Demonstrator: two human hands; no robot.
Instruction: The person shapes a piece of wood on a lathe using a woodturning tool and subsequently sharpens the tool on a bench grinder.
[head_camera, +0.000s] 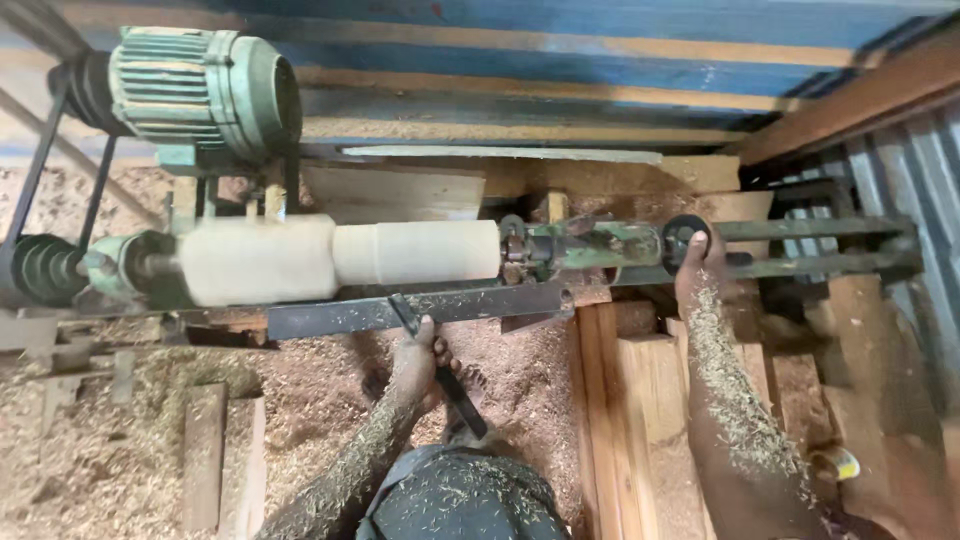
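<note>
The left hand (418, 362) is closed around the dark handle of a chisel (440, 372), fingers wrapped tight, with the handle running down and back toward the person's lap. The blade end reaches up and away from this hand and lies across the flat metal tool rest (330, 316), a dark bar just above the knuckles. Right behind the rest, a little farther from the hand, sits the pale wooden cylinder (340, 258), mounted lengthwise in the lathe; its left part is thicker and its right part is turned thinner. Whether the chisel tip touches the wood cannot be told.

The right hand (697, 268) is up at the far right end of the cylinder, curled over a small black handwheel (684, 236) on the green tailstock (590, 246), which lies just to the left of this hand. Both forearms are dusted with fine shavings.

Far to the left of the left hand, above the cylinder's thick end, stands a green motor (205, 88), with a black belt (30, 180) running down to a pulley (45, 268). Sawdust (120, 460) covers the floor below the left hand, and wooden blocks (640, 400) lie between the two forearms.
</note>
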